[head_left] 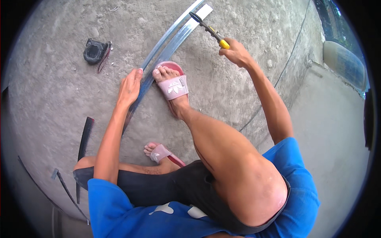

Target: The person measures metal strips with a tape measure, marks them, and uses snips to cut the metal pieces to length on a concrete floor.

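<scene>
My left hand [130, 85] grips a long, shiny metal strip [166, 33] that runs diagonally up to the top edge. A second, wider metal strip [178, 39] lies alongside it under the front of my sandalled right foot [170, 79]. My right hand [234, 52] holds a dark hand tool with a yellow grip [212, 31], like pliers or snips, its head over the far part of the wider strip. Whether the head touches the metal I cannot tell.
A black tape measure [94, 51] with a cord lies on the rough concrete floor [55, 83]. Dark strips [85, 133] lie at left, near my folded left leg. A smoother grey surface [325, 119] and a large rounded translucent object [343, 63] are at right.
</scene>
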`<action>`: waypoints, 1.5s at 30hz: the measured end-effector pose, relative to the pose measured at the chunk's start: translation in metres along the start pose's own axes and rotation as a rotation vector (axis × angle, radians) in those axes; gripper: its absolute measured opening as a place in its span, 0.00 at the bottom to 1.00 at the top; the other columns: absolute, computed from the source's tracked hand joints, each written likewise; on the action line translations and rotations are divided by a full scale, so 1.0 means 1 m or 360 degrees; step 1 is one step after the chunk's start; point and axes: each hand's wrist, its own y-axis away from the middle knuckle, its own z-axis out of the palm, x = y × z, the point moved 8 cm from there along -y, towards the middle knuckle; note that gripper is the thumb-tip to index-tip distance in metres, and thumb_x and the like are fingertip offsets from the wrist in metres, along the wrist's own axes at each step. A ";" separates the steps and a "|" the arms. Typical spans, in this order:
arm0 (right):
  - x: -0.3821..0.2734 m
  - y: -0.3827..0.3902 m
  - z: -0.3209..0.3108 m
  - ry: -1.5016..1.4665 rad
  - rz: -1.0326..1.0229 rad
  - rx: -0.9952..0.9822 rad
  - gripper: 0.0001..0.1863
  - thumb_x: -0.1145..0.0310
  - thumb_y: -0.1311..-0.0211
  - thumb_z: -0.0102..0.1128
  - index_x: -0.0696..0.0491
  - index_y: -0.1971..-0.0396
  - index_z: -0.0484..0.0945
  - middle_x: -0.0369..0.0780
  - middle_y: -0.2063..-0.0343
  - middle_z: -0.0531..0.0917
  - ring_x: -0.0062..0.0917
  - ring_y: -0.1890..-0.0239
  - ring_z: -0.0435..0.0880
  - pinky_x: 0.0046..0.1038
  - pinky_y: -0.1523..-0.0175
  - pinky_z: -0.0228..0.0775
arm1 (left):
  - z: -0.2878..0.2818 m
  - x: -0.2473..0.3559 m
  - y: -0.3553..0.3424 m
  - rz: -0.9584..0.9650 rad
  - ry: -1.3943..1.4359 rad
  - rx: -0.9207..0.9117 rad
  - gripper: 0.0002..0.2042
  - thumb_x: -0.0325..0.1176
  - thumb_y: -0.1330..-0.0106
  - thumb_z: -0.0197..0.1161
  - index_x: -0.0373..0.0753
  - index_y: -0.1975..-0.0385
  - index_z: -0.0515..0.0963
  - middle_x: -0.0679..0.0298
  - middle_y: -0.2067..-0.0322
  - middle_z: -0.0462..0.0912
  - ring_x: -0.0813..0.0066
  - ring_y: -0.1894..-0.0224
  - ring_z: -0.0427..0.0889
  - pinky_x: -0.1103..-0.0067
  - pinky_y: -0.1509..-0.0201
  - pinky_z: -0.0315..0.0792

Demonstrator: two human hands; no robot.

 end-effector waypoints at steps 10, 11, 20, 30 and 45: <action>-0.004 -0.012 -0.006 -0.0014 -0.0187 0.0079 0.20 0.57 0.55 0.60 0.58 0.66 0.76 0.43 0.77 0.79 0.31 0.73 0.75 0.37 0.66 0.66 | 0.004 -0.002 0.002 0.0013 -0.0045 0.0005 0.29 0.58 0.23 0.41 0.33 0.64 0.72 0.43 0.73 0.77 0.40 0.64 0.78 0.58 0.60 0.69; -0.006 -0.014 -0.005 -0.0019 -0.0200 0.0088 0.19 0.57 0.55 0.59 0.57 0.67 0.76 0.41 0.78 0.77 0.29 0.74 0.74 0.35 0.68 0.64 | 0.003 -0.004 0.001 0.0021 -0.0054 0.0005 0.30 0.59 0.23 0.40 0.33 0.63 0.73 0.45 0.73 0.77 0.45 0.66 0.78 0.60 0.60 0.69; -0.004 -0.024 -0.002 0.0004 -0.0204 0.0114 0.21 0.57 0.54 0.60 0.58 0.65 0.79 0.48 0.74 0.83 0.38 0.70 0.81 0.41 0.62 0.72 | 0.003 -0.009 -0.003 0.0004 -0.0056 -0.0035 0.31 0.60 0.23 0.39 0.33 0.63 0.75 0.51 0.75 0.76 0.59 0.69 0.78 0.66 0.62 0.69; -0.010 -0.031 0.003 0.0023 -0.0249 0.0167 0.19 0.57 0.52 0.60 0.57 0.66 0.80 0.48 0.75 0.83 0.38 0.71 0.82 0.41 0.62 0.73 | -0.003 -0.008 -0.004 -0.0040 -0.0018 -0.0007 0.30 0.59 0.23 0.41 0.33 0.63 0.72 0.41 0.74 0.75 0.38 0.66 0.78 0.59 0.61 0.69; -0.009 -0.040 0.001 0.0133 -0.0321 0.0194 0.19 0.55 0.49 0.62 0.56 0.67 0.79 0.48 0.76 0.83 0.38 0.73 0.82 0.41 0.62 0.74 | -0.005 -0.005 -0.005 -0.0051 -0.0025 0.0018 0.28 0.58 0.23 0.42 0.33 0.63 0.72 0.41 0.73 0.76 0.36 0.64 0.78 0.58 0.61 0.69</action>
